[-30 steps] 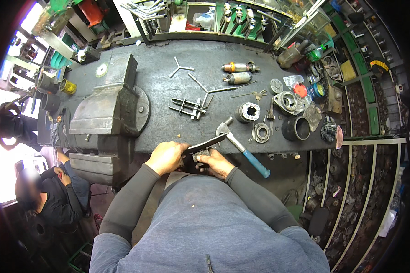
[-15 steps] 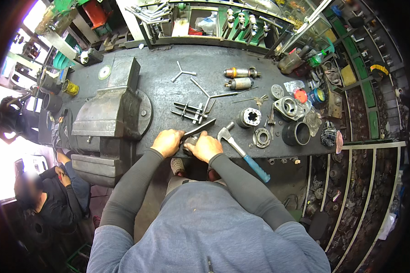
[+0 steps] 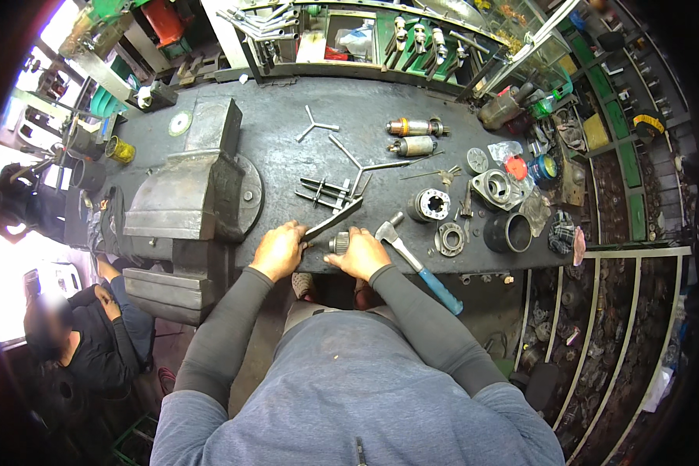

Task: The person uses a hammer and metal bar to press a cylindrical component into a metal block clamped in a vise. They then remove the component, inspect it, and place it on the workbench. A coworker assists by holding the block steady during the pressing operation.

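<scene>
Near the bench's front edge, my left hand [image 3: 278,253] is closed on one end of a long flat dark metal bar [image 3: 334,217], which slants up to the right. My right hand [image 3: 362,255] grips a short ribbed metal cylinder [image 3: 339,242] at the edge, a little right of my left hand. A hammer with a blue handle [image 3: 436,289] lies just right of my right hand. Beyond the bar lie a metal puller [image 3: 324,190] and a Y-shaped wrench [image 3: 371,166]. The big bench vise [image 3: 167,203] stands left of my left hand.
Motor armatures [image 3: 414,126], metal housings [image 3: 495,185], a ring flange [image 3: 450,240] and a black cylinder [image 3: 509,231] sit on the bench's right half. A yellow can [image 3: 120,150] is at the left, a tool rack [image 3: 419,46] behind. A seated person [image 3: 93,334] is at lower left.
Both hands have moved forward to the bench edge and drawn apart. The bar has gone forward and left, and the ribbed cylinder now shows separately in my right hand.
</scene>
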A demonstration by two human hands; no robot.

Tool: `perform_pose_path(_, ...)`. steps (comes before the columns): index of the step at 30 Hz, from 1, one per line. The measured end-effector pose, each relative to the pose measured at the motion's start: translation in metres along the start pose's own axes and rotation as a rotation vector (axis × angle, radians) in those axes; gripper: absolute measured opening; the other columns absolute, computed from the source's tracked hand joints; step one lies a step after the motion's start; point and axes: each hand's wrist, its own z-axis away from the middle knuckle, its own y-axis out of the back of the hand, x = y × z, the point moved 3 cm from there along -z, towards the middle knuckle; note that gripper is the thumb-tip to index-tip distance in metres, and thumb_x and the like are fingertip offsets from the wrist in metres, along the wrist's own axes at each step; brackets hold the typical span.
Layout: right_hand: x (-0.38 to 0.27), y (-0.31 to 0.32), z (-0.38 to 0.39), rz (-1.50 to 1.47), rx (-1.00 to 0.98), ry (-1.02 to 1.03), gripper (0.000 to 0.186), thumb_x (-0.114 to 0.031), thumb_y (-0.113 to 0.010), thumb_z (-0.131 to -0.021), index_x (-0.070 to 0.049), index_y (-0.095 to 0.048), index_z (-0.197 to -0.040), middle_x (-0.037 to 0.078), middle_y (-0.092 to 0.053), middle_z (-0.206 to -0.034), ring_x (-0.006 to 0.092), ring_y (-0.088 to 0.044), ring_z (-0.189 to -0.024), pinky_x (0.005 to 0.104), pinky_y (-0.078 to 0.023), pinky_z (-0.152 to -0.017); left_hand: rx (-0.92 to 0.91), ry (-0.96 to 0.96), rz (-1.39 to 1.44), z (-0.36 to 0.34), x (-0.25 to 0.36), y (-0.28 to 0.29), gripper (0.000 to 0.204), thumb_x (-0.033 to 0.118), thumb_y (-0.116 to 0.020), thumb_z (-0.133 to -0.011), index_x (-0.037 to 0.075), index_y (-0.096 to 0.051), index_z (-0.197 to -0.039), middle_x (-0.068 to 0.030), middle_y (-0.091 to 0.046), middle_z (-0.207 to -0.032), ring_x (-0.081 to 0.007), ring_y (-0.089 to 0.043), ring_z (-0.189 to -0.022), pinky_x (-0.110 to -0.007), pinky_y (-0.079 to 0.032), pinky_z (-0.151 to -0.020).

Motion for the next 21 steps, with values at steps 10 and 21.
perform_pose_path(10,0.009,-0.007,0.01,0.042,0.045,0.028,0.076,-0.044,-0.099,-0.076,0.011,-0.07,-0.119,0.034,-0.071,-0.124,0.046,-0.073,-0.117,0.0485,-0.061,-0.1,0.101,0.149,0.197,0.035,0.024,-0.031,0.029,0.013,-0.076,-0.095,-0.003,-0.074,-0.12,-0.0242,-0.072,-0.116,-0.0459,-0.071,-0.112,-0.054,-0.057,-0.096)
perform_pose_path(21,0.017,-0.017,0.01,0.002,0.138,0.021,0.073,-0.047,-0.097,-0.076,0.012,-0.073,-0.111,0.034,-0.075,-0.111,0.0461,-0.076,-0.108,0.0488,-0.062,-0.096,0.086,0.134,0.195,0.035,0.034,-0.048,0.03,0.011,-0.072,-0.096,-0.002,-0.073,-0.123,-0.0303,-0.073,-0.122,-0.0485,-0.072,-0.111,-0.056,-0.058,-0.097)
